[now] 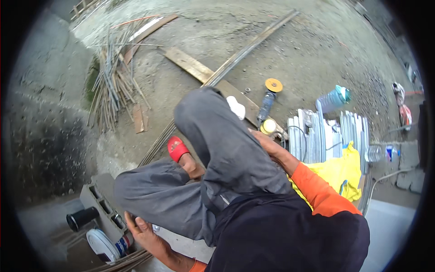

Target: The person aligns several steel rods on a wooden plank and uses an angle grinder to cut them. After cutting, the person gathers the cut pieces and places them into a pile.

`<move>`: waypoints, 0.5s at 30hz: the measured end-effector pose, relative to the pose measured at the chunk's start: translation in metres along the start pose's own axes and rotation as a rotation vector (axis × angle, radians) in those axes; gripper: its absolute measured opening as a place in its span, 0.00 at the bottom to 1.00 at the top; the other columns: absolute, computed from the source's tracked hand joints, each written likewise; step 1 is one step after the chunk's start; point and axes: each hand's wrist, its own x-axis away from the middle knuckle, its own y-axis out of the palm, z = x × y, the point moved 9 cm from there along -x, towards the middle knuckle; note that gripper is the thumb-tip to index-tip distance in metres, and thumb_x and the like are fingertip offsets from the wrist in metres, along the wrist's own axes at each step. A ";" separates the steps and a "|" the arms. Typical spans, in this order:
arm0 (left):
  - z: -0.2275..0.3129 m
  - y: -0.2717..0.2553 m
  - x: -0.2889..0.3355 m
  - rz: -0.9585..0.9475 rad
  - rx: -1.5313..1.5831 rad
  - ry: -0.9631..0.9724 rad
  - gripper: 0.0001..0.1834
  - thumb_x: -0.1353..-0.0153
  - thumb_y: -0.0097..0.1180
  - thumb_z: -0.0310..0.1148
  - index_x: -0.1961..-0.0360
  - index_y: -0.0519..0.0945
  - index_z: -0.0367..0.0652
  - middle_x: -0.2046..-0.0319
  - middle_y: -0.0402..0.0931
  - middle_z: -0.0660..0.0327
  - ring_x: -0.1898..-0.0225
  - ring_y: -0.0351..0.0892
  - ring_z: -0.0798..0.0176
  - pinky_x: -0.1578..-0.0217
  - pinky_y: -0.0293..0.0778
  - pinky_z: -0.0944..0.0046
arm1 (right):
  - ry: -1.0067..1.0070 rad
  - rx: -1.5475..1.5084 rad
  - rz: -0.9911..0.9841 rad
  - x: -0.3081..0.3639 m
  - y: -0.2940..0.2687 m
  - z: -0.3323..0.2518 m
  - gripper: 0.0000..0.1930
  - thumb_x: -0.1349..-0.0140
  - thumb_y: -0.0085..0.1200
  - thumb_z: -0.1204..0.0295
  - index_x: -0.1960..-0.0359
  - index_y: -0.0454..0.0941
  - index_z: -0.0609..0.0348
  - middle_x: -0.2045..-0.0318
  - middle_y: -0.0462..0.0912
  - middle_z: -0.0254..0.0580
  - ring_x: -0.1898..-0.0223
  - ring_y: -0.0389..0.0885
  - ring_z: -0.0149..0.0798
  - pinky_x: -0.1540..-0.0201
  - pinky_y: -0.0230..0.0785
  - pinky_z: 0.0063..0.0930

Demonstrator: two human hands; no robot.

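Observation:
My left hand (148, 235) is down at the lower left, beside my bent left knee and next to a grey hollow concrete block (103, 199). Its fingers are stretched out and it holds nothing I can see. Along the outer side of my right thigh lies my right hand (267, 144), fingers extended and partly hidden by the trouser leg. Just beyond it are a round yellow-topped object (268, 126) and an angle grinder (267, 105) with an orange disc, lying on the ground. White rounded objects (236, 108) show beside my right knee.
To the right are stacked pale metal strips (312, 136), a yellow sack (337, 172), a teal-capped bottle (333, 99) and clear plastic bottles (374, 153). Thin rods (113, 86) and planks (188, 63) lie ahead. A black cylinder (82, 218) and white bucket (100, 245) stand lower left.

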 end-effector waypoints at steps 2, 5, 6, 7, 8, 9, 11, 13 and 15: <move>0.031 -0.011 -0.010 0.120 -0.008 0.070 0.37 0.21 0.53 0.50 0.22 0.61 0.39 0.27 0.67 0.47 0.28 0.68 0.51 0.30 0.62 0.50 | 0.068 0.259 0.017 0.010 -0.015 0.011 0.28 0.21 0.52 0.51 0.34 0.76 0.62 0.43 0.83 0.38 0.47 0.80 0.29 0.44 0.73 0.27; 0.061 -0.008 -0.047 0.117 -0.256 0.300 0.37 0.25 0.60 0.49 0.26 0.68 0.34 0.29 0.69 0.45 0.29 0.68 0.51 0.29 0.62 0.55 | 0.031 0.201 0.440 0.021 -0.092 0.015 0.25 0.24 0.55 0.53 0.38 0.78 0.62 0.49 0.84 0.39 0.52 0.82 0.31 0.49 0.74 0.28; 0.061 0.001 -0.064 0.088 -0.339 0.348 0.36 0.25 0.60 0.48 0.27 0.69 0.33 0.29 0.69 0.45 0.29 0.69 0.50 0.28 0.62 0.53 | -0.045 0.201 0.600 0.022 -0.131 0.017 0.25 0.26 0.57 0.54 0.40 0.78 0.63 0.53 0.84 0.39 0.55 0.83 0.33 0.52 0.75 0.28; 0.061 0.005 -0.071 0.072 -0.436 0.391 0.35 0.26 0.61 0.47 0.28 0.71 0.33 0.30 0.70 0.44 0.29 0.69 0.48 0.28 0.61 0.52 | -0.086 0.088 0.713 0.019 -0.155 0.020 0.26 0.28 0.59 0.54 0.40 0.78 0.64 0.55 0.84 0.38 0.58 0.83 0.32 0.54 0.75 0.26; 0.063 0.013 -0.074 0.053 -0.559 0.424 0.35 0.26 0.62 0.47 0.29 0.71 0.33 0.31 0.71 0.43 0.29 0.69 0.46 0.28 0.61 0.51 | -0.113 0.057 0.810 0.014 -0.184 0.028 0.26 0.29 0.60 0.54 0.43 0.79 0.66 0.57 0.84 0.38 0.59 0.82 0.30 0.56 0.74 0.24; 0.066 0.028 -0.078 0.027 -0.674 0.458 0.34 0.27 0.62 0.46 0.29 0.71 0.32 0.31 0.71 0.43 0.30 0.69 0.44 0.28 0.60 0.50 | -0.103 0.091 0.867 0.005 -0.223 0.041 0.27 0.30 0.61 0.52 0.46 0.81 0.68 0.58 0.85 0.41 0.60 0.81 0.32 0.57 0.73 0.29; 0.068 0.053 -0.082 0.004 -0.815 0.491 0.34 0.28 0.63 0.46 0.29 0.72 0.33 0.32 0.71 0.41 0.30 0.68 0.40 0.28 0.60 0.50 | -0.046 0.230 0.945 -0.017 -0.290 0.058 0.22 0.30 0.62 0.51 0.55 0.79 0.60 0.67 0.79 0.34 0.71 0.73 0.25 0.68 0.66 0.22; 0.073 0.059 -0.080 0.017 -0.843 0.520 0.34 0.28 0.63 0.45 0.29 0.72 0.34 0.32 0.71 0.42 0.29 0.68 0.41 0.28 0.59 0.50 | 0.015 0.256 0.978 -0.042 -0.312 0.068 0.20 0.30 0.62 0.50 0.63 0.78 0.55 0.73 0.74 0.30 0.79 0.66 0.22 0.74 0.61 0.21; 0.074 0.055 -0.076 0.045 -0.850 0.530 0.34 0.28 0.63 0.44 0.29 0.72 0.35 0.31 0.70 0.44 0.28 0.67 0.43 0.27 0.59 0.50 | 0.071 0.180 0.989 -0.072 -0.316 0.076 0.21 0.30 0.63 0.49 0.69 0.76 0.52 0.78 0.70 0.27 0.81 0.62 0.24 0.76 0.58 0.24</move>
